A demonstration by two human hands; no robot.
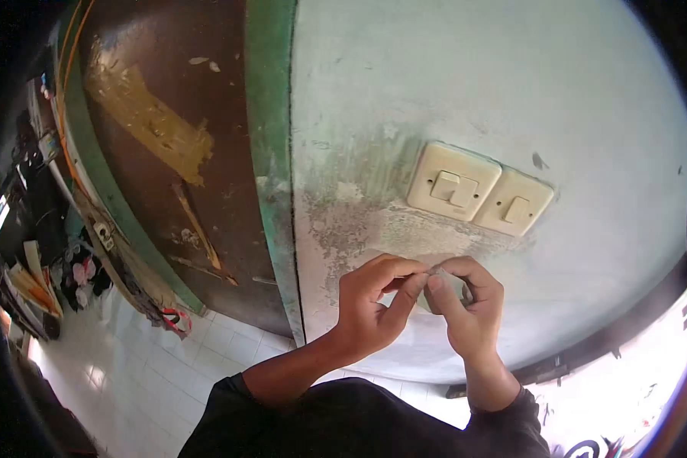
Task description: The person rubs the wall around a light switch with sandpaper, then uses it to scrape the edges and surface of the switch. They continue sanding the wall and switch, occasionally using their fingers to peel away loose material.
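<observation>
My left hand (375, 299) and my right hand (472, 301) meet in front of the wall, thumbs and forefingers pinched together at the tips. A small greyish piece (437, 272) seems to lie between the fingertips, mostly hidden, and I cannot make out what it is. Just above the hands, two cream wall switches sit side by side: a left switch plate (455, 182) with two rockers and a right switch plate (516, 204) with one. Around and below them the wall paint (351, 221) is stained, rough and peeling.
A brown door (168, 69) with a strip of tan tape (153, 122) stands at the left inside a green frame (269, 114). Beyond it, clutter (76, 267) is piled over white floor tiles (145, 366). A dark ledge (588, 347) runs along the wall's lower right.
</observation>
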